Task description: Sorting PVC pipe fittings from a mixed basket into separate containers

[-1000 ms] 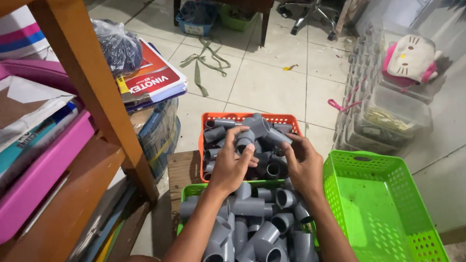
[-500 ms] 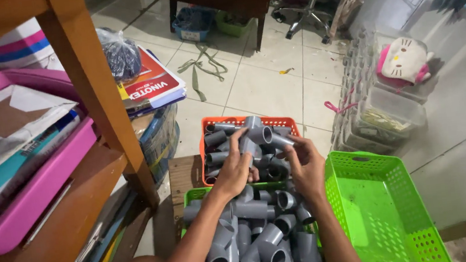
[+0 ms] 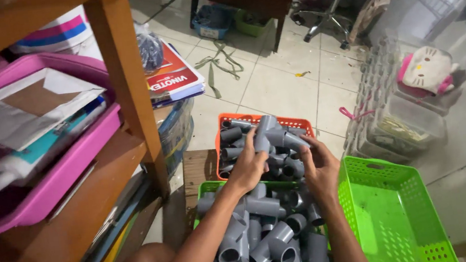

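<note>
Head view. Left hand (image 3: pixel 247 169) and right hand (image 3: pixel 320 166) grip joined grey pipe fittings (image 3: pixel 273 133) above an orange basket (image 3: pixel 226 124) of fittings; a green basket (image 3: pixel 211 187) of fittings lies nearer, an unfilled green basket (image 3: pixel 398 217) at right, a pink tray (image 3: pixel 67 167) on the wooden shelf (image 3: pixel 121 73) at left.

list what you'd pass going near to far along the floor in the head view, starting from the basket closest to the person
green basket of grey pipe fittings → left hand and right hand → orange basket of fittings → bare tiled floor → blue box under the dark table
</note>
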